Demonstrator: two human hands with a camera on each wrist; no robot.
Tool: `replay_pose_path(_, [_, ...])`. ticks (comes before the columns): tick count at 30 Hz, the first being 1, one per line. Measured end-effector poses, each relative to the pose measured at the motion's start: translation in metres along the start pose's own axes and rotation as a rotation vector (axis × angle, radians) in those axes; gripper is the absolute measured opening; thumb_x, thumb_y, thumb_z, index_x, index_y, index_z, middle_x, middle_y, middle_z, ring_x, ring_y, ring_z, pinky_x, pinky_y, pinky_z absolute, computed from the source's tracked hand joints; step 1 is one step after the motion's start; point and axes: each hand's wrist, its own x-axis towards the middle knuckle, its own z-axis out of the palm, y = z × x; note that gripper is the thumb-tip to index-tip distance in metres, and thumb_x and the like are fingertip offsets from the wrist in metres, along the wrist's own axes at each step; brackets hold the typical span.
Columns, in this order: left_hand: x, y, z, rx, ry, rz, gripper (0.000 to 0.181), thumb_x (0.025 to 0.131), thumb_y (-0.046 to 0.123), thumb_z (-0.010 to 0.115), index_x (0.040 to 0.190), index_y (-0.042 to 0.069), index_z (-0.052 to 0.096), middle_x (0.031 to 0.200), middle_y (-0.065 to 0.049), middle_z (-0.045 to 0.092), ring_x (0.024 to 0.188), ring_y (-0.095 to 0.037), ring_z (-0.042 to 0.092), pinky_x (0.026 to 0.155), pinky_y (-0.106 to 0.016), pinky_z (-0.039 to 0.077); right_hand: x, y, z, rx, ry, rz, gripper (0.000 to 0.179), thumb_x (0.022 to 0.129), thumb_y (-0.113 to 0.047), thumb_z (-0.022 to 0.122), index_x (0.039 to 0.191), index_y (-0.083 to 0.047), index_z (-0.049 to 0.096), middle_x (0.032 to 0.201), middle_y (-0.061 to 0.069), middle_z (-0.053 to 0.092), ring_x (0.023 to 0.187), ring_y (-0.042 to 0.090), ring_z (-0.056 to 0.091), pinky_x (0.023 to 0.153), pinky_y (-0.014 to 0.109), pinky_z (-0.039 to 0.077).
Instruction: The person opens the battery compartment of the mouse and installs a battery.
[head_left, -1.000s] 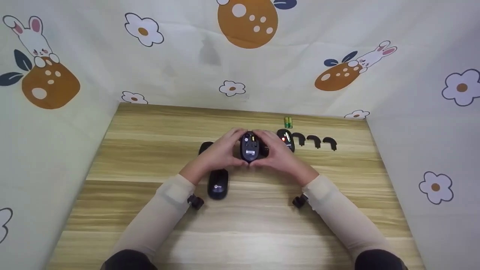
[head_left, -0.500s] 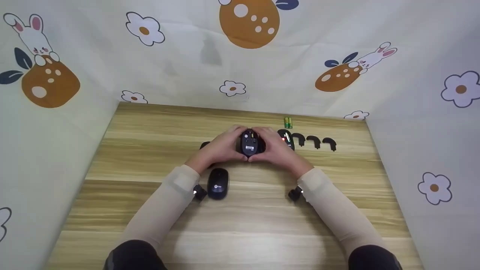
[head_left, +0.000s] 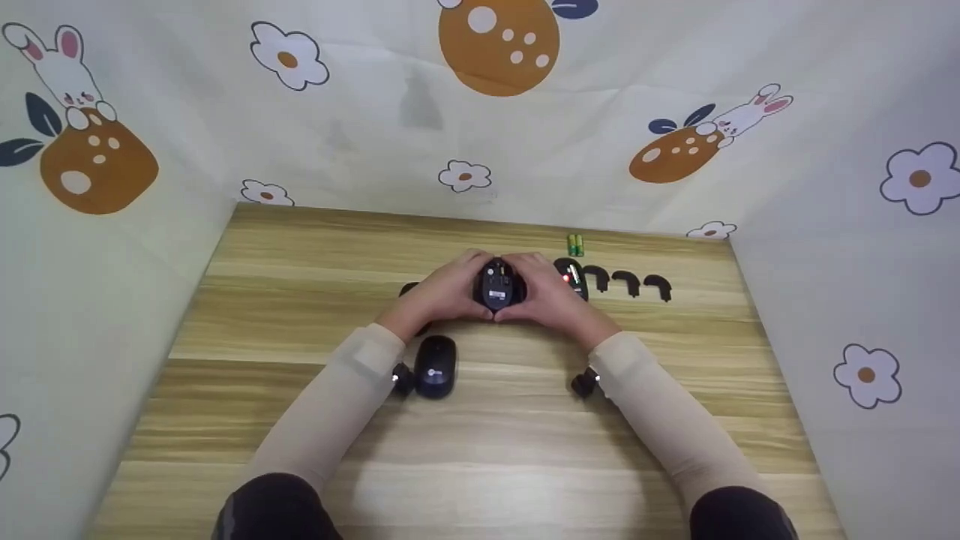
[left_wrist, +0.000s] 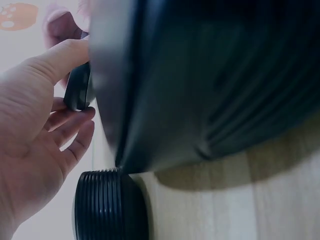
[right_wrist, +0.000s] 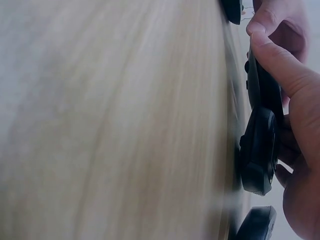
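Observation:
Both hands hold a black computer mouse point(head_left: 496, 294) with its underside up, in the middle of the head view. Its battery bay is uncovered, with a battery partly showing. My left hand point(head_left: 446, 291) grips the left side and my right hand point(head_left: 551, 294) the right, thumbs meeting at the near end. In the left wrist view the left hand point(left_wrist: 30, 135) has its thumb and fingers at the mouse point(left_wrist: 77, 89). The right wrist view shows the right hand point(right_wrist: 305, 115) along the mouse's edge. Another dark mouse is partly hidden beside the right fingers.
A mouse point(head_left: 436, 367) lies top up near the left wrist; another point(head_left: 408, 288) is mostly behind the left hand. Right of the hands lies an overturned mouse point(head_left: 571, 276) with a red light. Beyond are three curved black covers point(head_left: 626, 283) and two green batteries point(head_left: 575, 245).
Both hands and the held mouse have shifted slightly toward the back wall, and the forearms have drawn inward. The mouse by the left wrist is now less covered. The grip looks the same.

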Motion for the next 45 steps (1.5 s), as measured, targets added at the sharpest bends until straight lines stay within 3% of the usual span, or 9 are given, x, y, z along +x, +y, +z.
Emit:
replay_pose_path(11, [0.001,-0.002,0.003,-0.005,-0.009,-0.008,0.1,0.077,0.02,0.102,0.16,0.002,0.049,0.158,-0.016,0.052,0.143,-0.033,0.055,0.127,-0.043,0.04,0.003,0.001,0.003,-0.054,-0.012,-0.03,0.101,0.074,-0.054,0.101,0.154,-0.009,0.06,0.148,0.006,0.066,0.142,0.028,0.051,0.126,0.045,0.036])
replay_pose_path(21, [-0.001,0.001,0.0,0.01,-0.024,-0.008,0.1,0.079,0.02,0.1,0.161,0.0,0.048,0.158,-0.018,0.052,0.146,-0.034,0.052,0.128,-0.045,0.039,0.002,0.001,0.002,-0.116,-0.034,-0.02,0.108,0.075,-0.059,0.099,0.158,-0.004,0.056,0.157,0.015,0.061,0.155,0.037,0.042,0.131,0.055,0.029])
replay_pose_path(33, [-0.004,0.005,-0.001,0.031,-0.021,-0.011,0.107,0.08,0.021,0.1,0.166,0.0,0.041,0.162,-0.02,0.047,0.148,-0.037,0.05,0.128,-0.047,0.04,-0.004,0.002,-0.001,-0.085,-0.035,-0.004,0.115,0.074,-0.06,0.099,0.161,-0.003,0.052,0.163,0.015,0.055,0.16,0.039,0.034,0.134,0.056,0.022])
replay_pose_path(40, [-0.014,0.009,-0.007,0.038,-0.007,-0.036,0.109,0.084,0.026,0.098,0.17,0.001,0.036,0.17,-0.019,0.04,0.153,-0.038,0.046,0.129,-0.05,0.037,-0.014,-0.004,-0.003,-0.021,0.019,0.004,0.114,0.076,-0.051,0.101,0.165,-0.002,0.047,0.168,0.019,0.047,0.16,0.039,0.033,0.133,0.057,0.025])
replay_pose_path(45, [-0.031,0.011,-0.014,0.007,0.031,-0.009,0.099,0.088,0.025,0.094,0.168,0.005,0.04,0.167,-0.015,0.044,0.153,-0.036,0.046,0.128,-0.051,0.038,-0.026,-0.011,0.001,0.037,0.089,-0.029,0.107,0.079,-0.045,0.1,0.162,-0.002,0.05,0.165,0.022,0.049,0.158,0.039,0.036,0.131,0.061,0.029])
